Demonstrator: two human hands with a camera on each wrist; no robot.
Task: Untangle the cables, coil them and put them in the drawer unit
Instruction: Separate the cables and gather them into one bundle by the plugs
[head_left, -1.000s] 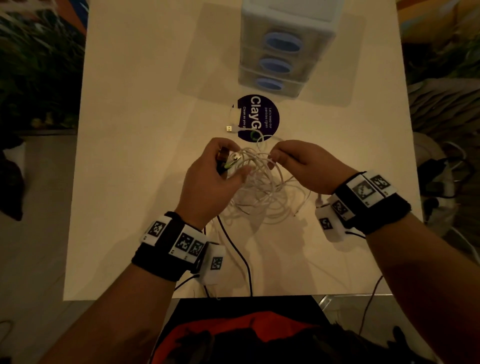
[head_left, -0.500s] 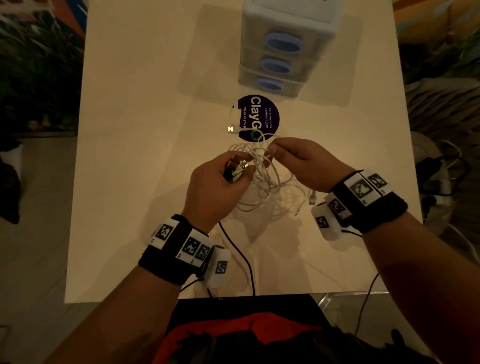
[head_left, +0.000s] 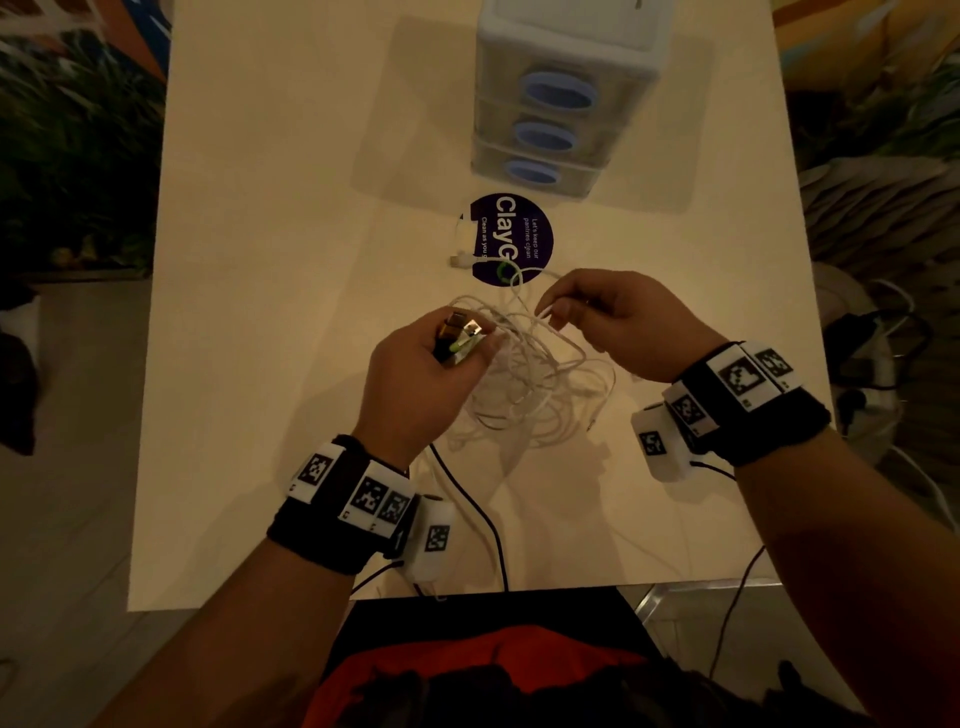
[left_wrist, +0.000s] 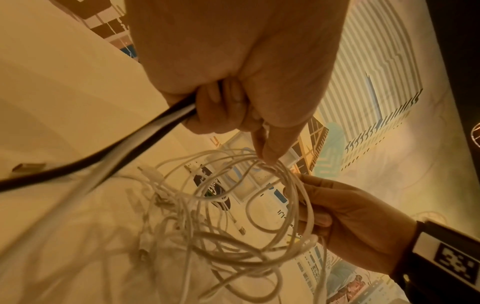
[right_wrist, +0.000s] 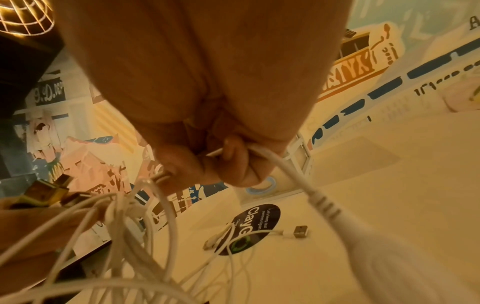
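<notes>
A tangle of thin white cables (head_left: 524, 384) hangs between my hands above the pale table (head_left: 270, 322). My left hand (head_left: 423, 379) grips a bunch of USB plugs (head_left: 462, 332), one with a green tip, and cable strands; in the left wrist view its fingers (left_wrist: 228, 107) curl round them and the loops (left_wrist: 249, 216) dangle below. My right hand (head_left: 613, 319) pinches one white strand (head_left: 543, 312) pulled out of the tangle; its fingertips (right_wrist: 233, 162) hold the cable (right_wrist: 293, 176). The white drawer unit (head_left: 561, 93), its three drawers closed, stands at the table's far side.
A round dark sticker (head_left: 511, 239) lies in front of the drawer unit, and a loose cable end with a USB plug (head_left: 460, 260) rests at its left edge. Black wrist-camera leads (head_left: 483, 519) run off the table's near edge. Plants and floor flank the table.
My right hand has moved up and to the right, drawing a strand out of the tangle. My left hand has stayed about where it was, with the plugs held in it.
</notes>
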